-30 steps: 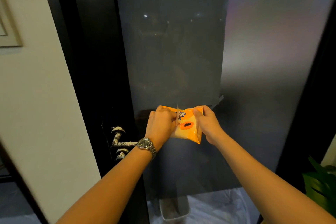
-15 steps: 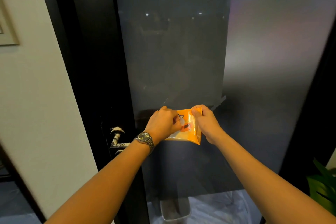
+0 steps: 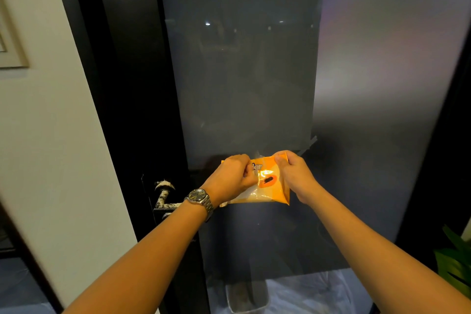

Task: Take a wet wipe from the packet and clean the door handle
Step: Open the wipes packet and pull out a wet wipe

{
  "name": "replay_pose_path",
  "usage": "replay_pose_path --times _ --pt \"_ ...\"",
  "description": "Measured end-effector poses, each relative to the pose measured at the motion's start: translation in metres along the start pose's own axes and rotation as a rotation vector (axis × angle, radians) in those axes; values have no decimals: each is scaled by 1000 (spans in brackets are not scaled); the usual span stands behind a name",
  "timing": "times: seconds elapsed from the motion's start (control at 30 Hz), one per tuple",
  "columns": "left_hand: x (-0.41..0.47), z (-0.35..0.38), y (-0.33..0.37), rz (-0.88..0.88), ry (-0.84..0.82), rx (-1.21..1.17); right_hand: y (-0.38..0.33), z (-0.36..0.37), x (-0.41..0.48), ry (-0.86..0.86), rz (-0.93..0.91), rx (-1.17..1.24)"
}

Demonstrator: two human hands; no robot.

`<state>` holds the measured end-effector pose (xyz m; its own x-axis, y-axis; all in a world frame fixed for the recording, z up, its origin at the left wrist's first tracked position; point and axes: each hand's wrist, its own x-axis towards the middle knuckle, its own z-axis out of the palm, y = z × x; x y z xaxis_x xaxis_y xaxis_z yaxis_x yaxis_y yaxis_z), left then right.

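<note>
While both arms outstretched, left hand [image 3: 230,177], right hand [image 3: 293,173] grip packet [image 3: 270,186].

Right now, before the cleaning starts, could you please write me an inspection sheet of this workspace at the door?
surface: no table; a dark glass door stands in front.
job's things: orange wet wipe packet held in the air; no wipe out yet; door handle, spattered white, at the left, untouched.
clutter: pale container on the floor below.
grippers: left hand pinches the packet's front; right hand grips its top right corner.
cables: nothing seen.
surroundings: white wall with a picture frame at left; green plant at lower right; wristwatch on the left wrist.
</note>
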<state>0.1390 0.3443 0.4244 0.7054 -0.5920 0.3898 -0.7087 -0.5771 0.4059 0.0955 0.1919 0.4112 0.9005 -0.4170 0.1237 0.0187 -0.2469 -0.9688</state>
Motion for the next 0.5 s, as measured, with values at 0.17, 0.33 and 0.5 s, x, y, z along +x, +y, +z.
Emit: replay_pose_path --times 0.17,0.33,0.5 --pt "-2 5 -1 31 19 -92 1 -4 1 63 35 5" --pt "-2 0 2 112 41 -95 1 -10 1 84 51 31" --pt "-3 1 9 139 21 -43 2 -12 0 93 61 52"
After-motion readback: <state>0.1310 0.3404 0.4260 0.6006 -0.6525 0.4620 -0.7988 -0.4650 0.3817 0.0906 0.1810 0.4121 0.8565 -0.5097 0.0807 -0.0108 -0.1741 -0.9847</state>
